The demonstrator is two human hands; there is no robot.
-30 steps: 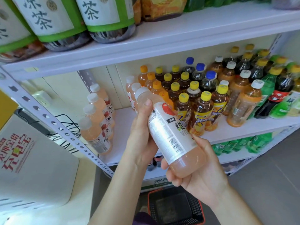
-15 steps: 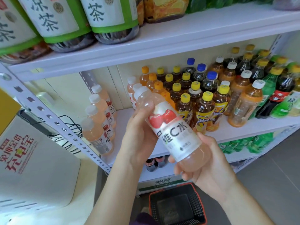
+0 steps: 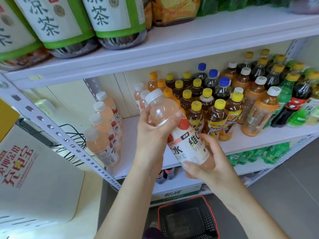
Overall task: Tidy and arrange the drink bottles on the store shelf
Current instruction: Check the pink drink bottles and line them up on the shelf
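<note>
- Head view: we see a clear plastic bottle [image 3: 186, 144], round and smooth. It has a white ribbed screw cap, and a pale pink drink is inside.
- The middle shelf [image 3: 131, 152] is a flat white board with a smooth, matt face. A grey metal post [image 3: 57, 133] with a row of punched holes stands at its front left corner.
- At the left edge of this shelf, four similar pink bottles [image 3: 103, 131] stand in one line from front to back.
- Toward the right edge stand amber tea bottles with yellow caps [image 3: 215, 121] and dark bottles with blue caps [image 3: 222, 88]. After them come cloudy orange bottles with white caps [image 3: 259, 116], then green bottles [image 3: 284, 100].
- The upper shelf [image 3: 189, 42] carries large bottles [image 3: 57, 23] with green and white labels.
- Below is a grey floor [image 3: 293, 187] with a black mesh basket [image 3: 188, 219] that has a red rim. At the left are a white box [image 3: 34, 169] with red characters and some black cables [image 3: 72, 135].
- The held bottle wears a glossy white label with a red fruit picture and dark and green letters.
- It is tilted, cap toward the upper left, in the air before the front edge of the middle shelf.
- The left hand [image 3: 151, 133] grasps its shoulder just under the cap, with the thumb across the front. The right hand [image 3: 212, 163] wraps the lower end, with the fingers curled on the label.
</note>
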